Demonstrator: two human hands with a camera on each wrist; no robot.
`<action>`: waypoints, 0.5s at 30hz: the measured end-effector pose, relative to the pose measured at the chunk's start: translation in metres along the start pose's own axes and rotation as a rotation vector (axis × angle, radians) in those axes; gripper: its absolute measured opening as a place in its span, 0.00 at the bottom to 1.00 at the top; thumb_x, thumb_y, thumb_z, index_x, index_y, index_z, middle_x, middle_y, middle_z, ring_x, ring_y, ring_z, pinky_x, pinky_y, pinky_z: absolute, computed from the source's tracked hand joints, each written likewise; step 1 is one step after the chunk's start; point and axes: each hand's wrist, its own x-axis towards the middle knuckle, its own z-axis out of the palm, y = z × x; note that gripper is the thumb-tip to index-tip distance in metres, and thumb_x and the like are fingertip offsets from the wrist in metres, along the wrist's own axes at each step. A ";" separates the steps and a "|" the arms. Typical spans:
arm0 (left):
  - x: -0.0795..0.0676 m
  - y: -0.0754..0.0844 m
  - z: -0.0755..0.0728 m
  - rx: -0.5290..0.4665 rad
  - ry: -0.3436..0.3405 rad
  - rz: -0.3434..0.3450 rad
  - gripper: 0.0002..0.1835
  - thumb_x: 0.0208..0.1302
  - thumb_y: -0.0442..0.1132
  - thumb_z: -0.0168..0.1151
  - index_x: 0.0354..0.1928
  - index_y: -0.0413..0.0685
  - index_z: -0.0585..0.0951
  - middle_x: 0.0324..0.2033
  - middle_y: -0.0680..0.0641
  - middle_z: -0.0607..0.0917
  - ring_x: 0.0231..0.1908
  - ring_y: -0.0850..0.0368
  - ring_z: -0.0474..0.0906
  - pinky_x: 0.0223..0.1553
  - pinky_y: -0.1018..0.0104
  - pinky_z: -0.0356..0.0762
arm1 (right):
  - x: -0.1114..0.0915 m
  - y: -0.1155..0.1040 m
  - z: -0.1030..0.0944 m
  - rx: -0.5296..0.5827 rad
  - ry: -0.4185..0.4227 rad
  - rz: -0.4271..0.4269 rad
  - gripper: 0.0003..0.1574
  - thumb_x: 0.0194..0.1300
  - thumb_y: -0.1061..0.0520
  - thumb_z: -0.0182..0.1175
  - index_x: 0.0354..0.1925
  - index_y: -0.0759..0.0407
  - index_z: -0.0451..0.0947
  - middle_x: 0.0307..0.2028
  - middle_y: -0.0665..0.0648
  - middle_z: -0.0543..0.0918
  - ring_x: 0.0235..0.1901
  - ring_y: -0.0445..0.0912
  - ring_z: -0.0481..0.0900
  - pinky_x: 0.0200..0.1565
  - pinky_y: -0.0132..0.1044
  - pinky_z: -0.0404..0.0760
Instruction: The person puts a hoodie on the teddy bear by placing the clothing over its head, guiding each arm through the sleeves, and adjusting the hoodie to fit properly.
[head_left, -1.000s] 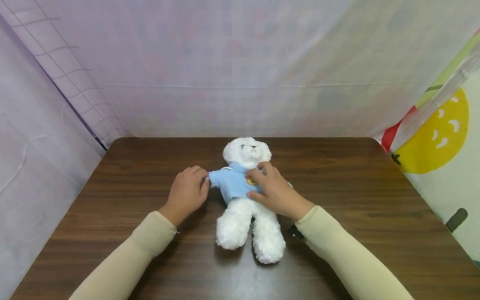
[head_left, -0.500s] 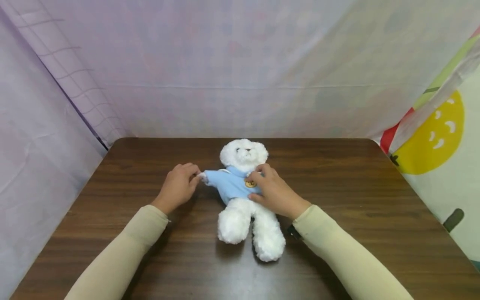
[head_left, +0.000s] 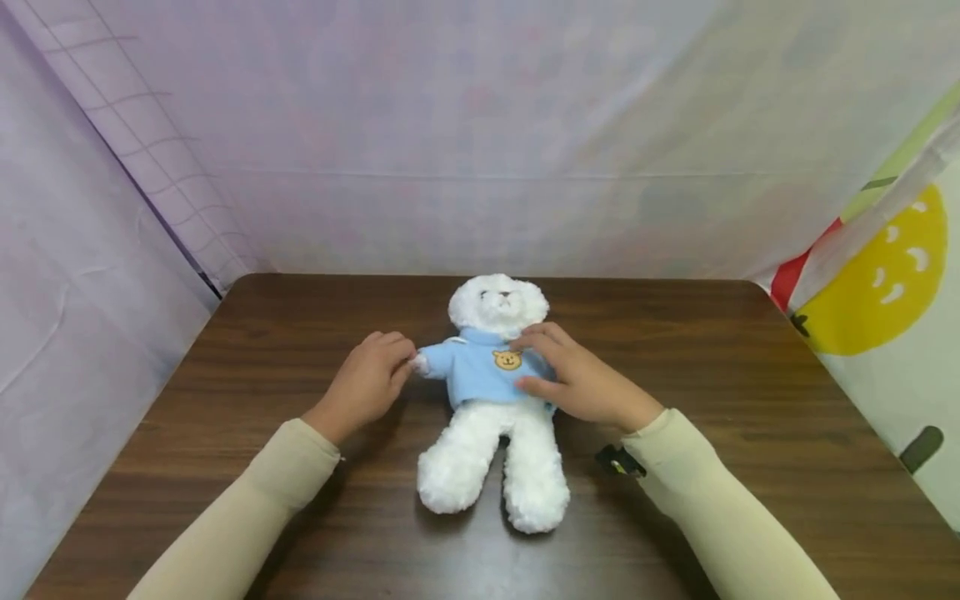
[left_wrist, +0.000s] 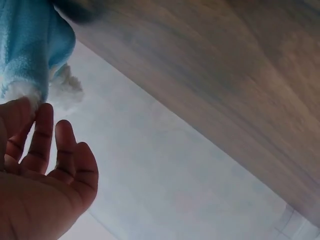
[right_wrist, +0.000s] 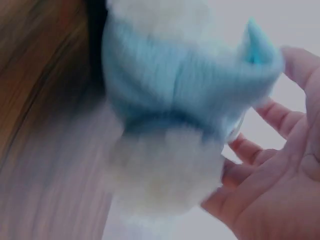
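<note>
A white plush teddy bear [head_left: 499,304] in a light blue shirt [head_left: 474,379] lies face up on the brown table, its legs towards me. My left hand [head_left: 365,385] pinches the tip of the bear's arm at the left, thumb against fingers. In the left wrist view, the white paw [left_wrist: 22,91] pokes out of the blue sleeve [left_wrist: 25,47] into that pinch. At the shirt's right side is my right hand [head_left: 592,379], its fingers spread and relaxed by the bear-face patch [head_left: 507,359]. The right wrist view shows its thumb [right_wrist: 300,65] beside the flared shirt hem. The bear's other arm is hidden behind this hand.
The wood-grain table [head_left: 720,367] stretches to both sides of the bear. A pale curtain [head_left: 480,167] hangs along its back edge. More cloth, with a yellow print [head_left: 881,275], hangs at the right. A dark wrist strap [head_left: 621,461] shows at the right sleeve.
My left hand drew the bear's arm left, then came back right with it. My right hand has shifted right off the shirt's middle, uncovering the whole patch. The bear lies straighter.
</note>
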 end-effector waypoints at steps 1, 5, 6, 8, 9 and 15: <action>0.000 0.001 0.000 0.007 0.002 0.013 0.05 0.59 0.34 0.62 0.27 0.48 0.77 0.28 0.54 0.76 0.29 0.55 0.67 0.31 0.64 0.66 | -0.003 0.002 -0.004 0.014 0.011 -0.003 0.24 0.67 0.43 0.51 0.59 0.46 0.66 0.58 0.50 0.62 0.55 0.44 0.66 0.53 0.45 0.69; 0.000 0.003 -0.001 0.011 -0.008 0.047 0.03 0.59 0.34 0.62 0.29 0.48 0.78 0.30 0.53 0.78 0.31 0.55 0.69 0.34 0.63 0.69 | -0.017 0.011 -0.015 0.009 0.074 0.023 0.15 0.67 0.52 0.52 0.52 0.51 0.69 0.53 0.49 0.69 0.52 0.44 0.69 0.51 0.43 0.71; 0.000 0.003 -0.002 0.013 -0.010 0.050 0.03 0.59 0.34 0.62 0.29 0.48 0.78 0.30 0.53 0.78 0.31 0.55 0.69 0.34 0.63 0.69 | -0.021 0.011 -0.017 -0.006 0.083 0.031 0.14 0.66 0.52 0.54 0.50 0.51 0.70 0.51 0.49 0.70 0.49 0.44 0.71 0.48 0.42 0.72; 0.000 0.004 -0.002 0.013 -0.010 0.058 0.03 0.58 0.34 0.62 0.29 0.48 0.78 0.30 0.53 0.78 0.32 0.55 0.69 0.35 0.63 0.69 | -0.026 0.012 -0.017 -0.071 0.085 0.022 0.16 0.61 0.49 0.60 0.45 0.52 0.71 0.45 0.49 0.72 0.43 0.43 0.72 0.43 0.39 0.73; 0.000 0.004 -0.003 0.015 -0.009 0.061 0.04 0.58 0.33 0.62 0.28 0.48 0.78 0.30 0.53 0.77 0.32 0.55 0.69 0.35 0.63 0.69 | -0.028 0.011 -0.016 -0.121 0.078 0.001 0.18 0.59 0.46 0.62 0.43 0.52 0.71 0.42 0.49 0.72 0.40 0.43 0.71 0.41 0.38 0.73; -0.001 0.004 -0.003 0.022 0.006 0.035 0.06 0.58 0.34 0.62 0.26 0.48 0.76 0.28 0.53 0.76 0.31 0.54 0.68 0.33 0.63 0.68 | -0.026 0.005 -0.003 -0.432 0.053 -0.212 0.10 0.55 0.55 0.64 0.32 0.53 0.71 0.29 0.47 0.69 0.31 0.43 0.66 0.32 0.35 0.68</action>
